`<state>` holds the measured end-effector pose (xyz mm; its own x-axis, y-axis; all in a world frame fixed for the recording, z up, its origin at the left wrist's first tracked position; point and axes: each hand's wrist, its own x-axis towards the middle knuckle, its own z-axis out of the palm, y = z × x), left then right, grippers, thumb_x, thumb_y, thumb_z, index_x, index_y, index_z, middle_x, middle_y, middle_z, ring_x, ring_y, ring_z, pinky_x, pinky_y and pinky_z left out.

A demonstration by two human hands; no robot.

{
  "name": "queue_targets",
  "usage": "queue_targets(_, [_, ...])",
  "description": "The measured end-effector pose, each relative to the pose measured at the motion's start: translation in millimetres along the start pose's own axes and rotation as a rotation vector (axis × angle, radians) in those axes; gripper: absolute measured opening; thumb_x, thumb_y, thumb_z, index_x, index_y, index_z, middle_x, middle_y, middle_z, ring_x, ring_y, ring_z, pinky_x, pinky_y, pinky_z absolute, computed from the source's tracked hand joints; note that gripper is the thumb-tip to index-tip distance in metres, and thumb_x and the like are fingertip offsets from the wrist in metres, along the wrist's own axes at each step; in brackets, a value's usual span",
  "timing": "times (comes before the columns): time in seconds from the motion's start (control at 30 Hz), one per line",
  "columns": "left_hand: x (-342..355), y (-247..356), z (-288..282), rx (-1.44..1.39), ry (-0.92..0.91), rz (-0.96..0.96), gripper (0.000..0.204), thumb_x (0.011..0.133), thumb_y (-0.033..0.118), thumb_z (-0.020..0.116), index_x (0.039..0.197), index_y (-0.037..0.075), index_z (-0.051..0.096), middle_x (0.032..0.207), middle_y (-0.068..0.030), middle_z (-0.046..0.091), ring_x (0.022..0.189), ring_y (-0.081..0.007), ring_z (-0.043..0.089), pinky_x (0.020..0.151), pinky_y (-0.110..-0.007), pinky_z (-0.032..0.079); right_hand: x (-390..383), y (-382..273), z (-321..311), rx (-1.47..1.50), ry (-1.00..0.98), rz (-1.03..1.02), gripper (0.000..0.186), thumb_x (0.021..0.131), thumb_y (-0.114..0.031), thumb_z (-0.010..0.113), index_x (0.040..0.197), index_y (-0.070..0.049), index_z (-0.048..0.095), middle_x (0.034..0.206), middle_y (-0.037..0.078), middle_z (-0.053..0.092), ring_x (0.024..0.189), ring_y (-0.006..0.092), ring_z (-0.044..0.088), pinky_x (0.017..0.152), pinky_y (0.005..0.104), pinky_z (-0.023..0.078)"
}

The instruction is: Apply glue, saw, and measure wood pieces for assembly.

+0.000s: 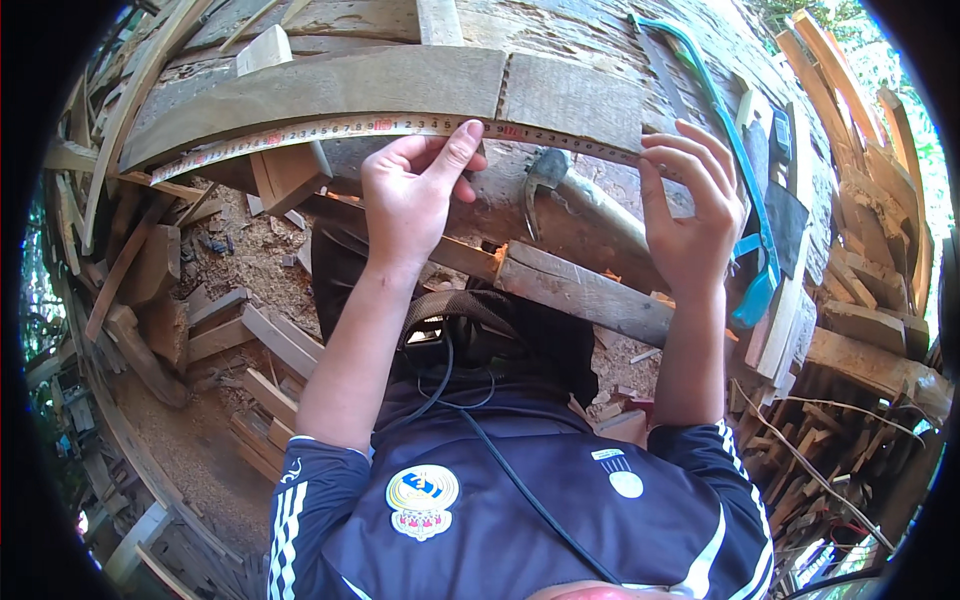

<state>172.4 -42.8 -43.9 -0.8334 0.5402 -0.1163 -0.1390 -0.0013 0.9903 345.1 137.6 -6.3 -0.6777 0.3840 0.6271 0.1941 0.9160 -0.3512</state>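
Observation:
A long board (330,85) lies across the work surface, with a rough dark line crossing it right of the middle. Along its near edge stretches the pale blade of a tape measure (345,131). My left hand (412,195) pinches the blade near its middle, thumb on top and fingers curled beneath. At the right end, my right hand (697,205) holds the blade between thumb and forefinger, its other fingers loosely bent. A claw hammer (546,170) lies between my hands, just below the board. The tape's case cannot be made out.
A blue-framed bow saw (757,190) lies right of my right hand. Below the board, a squared timber (585,292) crosses in front of my legs. Scrap wood (270,350) and sawdust (150,430) cover the ground at left; more offcuts (870,230) are heaped at right.

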Motion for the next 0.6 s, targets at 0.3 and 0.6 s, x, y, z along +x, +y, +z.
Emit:
queue_targets(0.3, [-0.8,1.0,3.6,-0.025,0.003,-0.003,0.028,0.092,0.026,0.077,0.083,0.0,0.074,0.073,-0.0057,0.072,0.052,-0.0063,0.057,0.052,-0.021,0.044,-2.0,3.4,0.3,0.0,0.026,0.004,0.01,0.08,-0.004,0.076,0.088,-0.009,0.072,0.097,0.003,0.074,0.11,0.0293,0.065,0.098,0.0416,0.047])
queue_targets(0.6, [-0.2,-1.4,2.3,0.024,0.027,-0.01,0.028,0.091,0.028,0.078,0.082,0.001,0.073,0.072,-0.005,0.071,0.051,-0.0063,0.056,0.05,-0.02,0.041,-5.5,8.8,4.5,0.058,0.026,0.037,0.009,0.08,-0.006,0.076,0.087,-0.009,0.072,0.094,0.003,0.073,0.108,0.0295,0.065,0.095,0.0417,0.048])
